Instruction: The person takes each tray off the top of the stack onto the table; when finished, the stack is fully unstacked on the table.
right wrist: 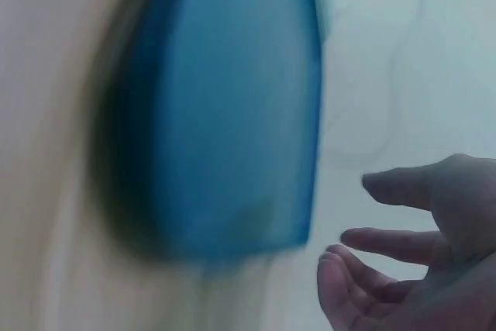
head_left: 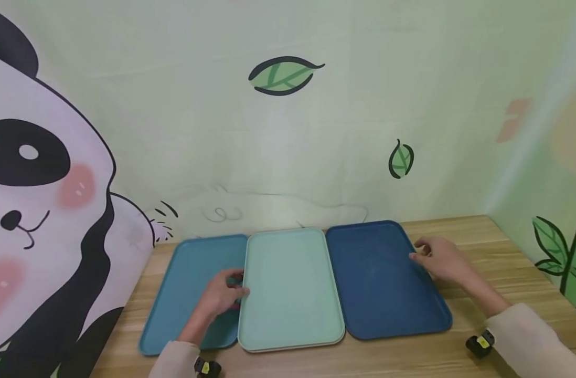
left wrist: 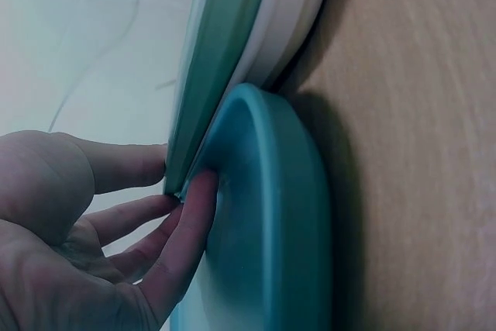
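Note:
Three rectangular trays lie side by side: a teal-blue tray [head_left: 193,283] at left, a mint-green tray [head_left: 290,294] in the middle and a dark blue tray [head_left: 382,283] at right. My left hand [head_left: 222,291] pinches the left rim of the mint-green tray, thumb above and fingers at its underside, over the teal-blue tray. Under the mint-green tray's edge, a whitish tray [left wrist: 291,13] shows in the left wrist view. Beside the dark blue tray's right rim is my right hand [head_left: 441,257], fingers loosely bent, apart from the rim in the right wrist view.
The wooden table [head_left: 481,252] runs back to a pale green wall cloth [head_left: 198,131] with a printed panda and leaves. A small black wrist camera [head_left: 480,344] sits at the right sleeve, and another wrist camera [head_left: 208,367] at the left.

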Action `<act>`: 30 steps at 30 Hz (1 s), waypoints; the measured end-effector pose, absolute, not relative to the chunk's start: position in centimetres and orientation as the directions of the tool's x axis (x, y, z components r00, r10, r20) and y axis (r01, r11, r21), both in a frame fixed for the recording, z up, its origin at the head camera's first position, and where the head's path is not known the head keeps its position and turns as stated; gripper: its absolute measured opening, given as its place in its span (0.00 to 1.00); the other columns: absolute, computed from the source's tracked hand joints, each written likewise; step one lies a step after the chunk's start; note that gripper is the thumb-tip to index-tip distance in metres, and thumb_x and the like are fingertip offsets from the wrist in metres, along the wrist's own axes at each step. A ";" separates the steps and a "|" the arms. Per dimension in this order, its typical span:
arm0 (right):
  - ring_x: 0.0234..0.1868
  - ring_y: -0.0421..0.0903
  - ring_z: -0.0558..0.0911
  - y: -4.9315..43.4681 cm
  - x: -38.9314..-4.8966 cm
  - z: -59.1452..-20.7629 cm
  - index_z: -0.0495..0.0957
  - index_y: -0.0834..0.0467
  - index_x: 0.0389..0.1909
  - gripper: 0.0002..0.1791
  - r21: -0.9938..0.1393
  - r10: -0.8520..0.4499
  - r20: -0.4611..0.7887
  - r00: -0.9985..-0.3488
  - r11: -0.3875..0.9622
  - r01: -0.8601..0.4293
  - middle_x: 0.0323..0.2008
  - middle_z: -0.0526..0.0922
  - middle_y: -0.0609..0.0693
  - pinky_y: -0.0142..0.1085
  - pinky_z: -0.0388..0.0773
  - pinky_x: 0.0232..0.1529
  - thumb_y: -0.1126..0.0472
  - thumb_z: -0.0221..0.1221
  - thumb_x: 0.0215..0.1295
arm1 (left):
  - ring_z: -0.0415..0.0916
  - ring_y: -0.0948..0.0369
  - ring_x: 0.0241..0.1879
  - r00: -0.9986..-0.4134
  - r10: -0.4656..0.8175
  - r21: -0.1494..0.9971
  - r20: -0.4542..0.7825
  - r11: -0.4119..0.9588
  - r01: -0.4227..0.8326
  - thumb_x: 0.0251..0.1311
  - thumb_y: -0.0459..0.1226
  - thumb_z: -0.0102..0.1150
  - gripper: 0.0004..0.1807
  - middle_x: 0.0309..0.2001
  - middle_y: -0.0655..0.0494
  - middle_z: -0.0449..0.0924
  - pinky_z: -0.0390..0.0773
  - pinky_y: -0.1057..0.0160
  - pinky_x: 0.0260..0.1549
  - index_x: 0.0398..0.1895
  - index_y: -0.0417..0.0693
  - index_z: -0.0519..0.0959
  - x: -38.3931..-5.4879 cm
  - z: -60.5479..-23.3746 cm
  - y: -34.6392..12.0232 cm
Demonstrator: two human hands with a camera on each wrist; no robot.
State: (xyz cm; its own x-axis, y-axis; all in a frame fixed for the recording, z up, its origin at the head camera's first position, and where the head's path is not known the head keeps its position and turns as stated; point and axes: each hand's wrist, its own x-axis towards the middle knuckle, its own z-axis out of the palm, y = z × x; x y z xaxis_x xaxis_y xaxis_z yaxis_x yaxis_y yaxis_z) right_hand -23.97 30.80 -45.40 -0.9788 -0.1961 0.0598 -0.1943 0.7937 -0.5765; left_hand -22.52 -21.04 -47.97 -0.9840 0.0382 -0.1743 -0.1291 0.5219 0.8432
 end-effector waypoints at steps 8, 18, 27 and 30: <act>0.35 0.50 0.85 20.6 -23.6 -44.6 0.81 0.67 0.57 0.19 -0.766 -0.367 0.019 -0.930 0.593 -0.249 0.39 0.85 0.53 0.38 0.84 0.34 0.56 0.64 0.77 | 0.80 0.48 0.51 -0.983 0.031 0.841 -0.182 0.524 -0.139 0.69 0.28 0.66 0.29 0.60 0.38 0.76 0.89 0.51 0.38 0.73 0.35 0.72 -22.9 -47.9 -21.4; 0.25 0.44 0.77 14.3 -24.0 -46.7 0.77 0.69 0.53 0.20 -0.662 -0.333 -0.042 -0.942 0.716 -0.224 0.28 0.78 0.49 0.38 0.75 0.30 0.61 0.70 0.69 | 0.81 0.48 0.53 -0.985 0.033 0.839 -0.168 0.530 -0.126 0.69 0.29 0.67 0.30 0.61 0.39 0.76 0.88 0.52 0.38 0.73 0.36 0.73 -22.9 -47.8 -20.8; 0.26 0.45 0.74 13.4 -23.6 -47.6 0.75 0.65 0.47 0.20 -0.632 -0.312 0.008 -0.950 0.735 -0.246 0.27 0.75 0.50 0.39 0.73 0.29 0.63 0.74 0.63 | 0.80 0.47 0.54 -0.985 0.037 0.839 -0.166 0.530 -0.121 0.69 0.30 0.68 0.30 0.62 0.38 0.75 0.88 0.51 0.39 0.73 0.36 0.72 -22.6 -47.6 -20.9; 0.25 0.45 0.73 13.2 -23.4 -47.8 0.74 0.64 0.46 0.19 -0.629 -0.314 0.020 -0.949 0.734 -0.256 0.26 0.74 0.49 0.38 0.72 0.27 0.65 0.74 0.63 | 0.80 0.47 0.54 -0.985 0.034 0.833 -0.171 0.539 -0.126 0.68 0.30 0.69 0.31 0.61 0.38 0.76 0.89 0.51 0.39 0.73 0.36 0.73 -22.5 -47.6 -21.0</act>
State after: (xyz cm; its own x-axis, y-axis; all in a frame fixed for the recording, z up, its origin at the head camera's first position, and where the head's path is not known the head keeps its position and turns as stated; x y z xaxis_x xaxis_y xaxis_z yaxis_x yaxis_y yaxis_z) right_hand -23.43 13.18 -47.81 -0.9492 -0.3141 0.0199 -0.2561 0.7340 -0.6290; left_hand -22.46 -21.00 -47.63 -0.9847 0.0335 -0.1709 -0.1262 0.5387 0.8330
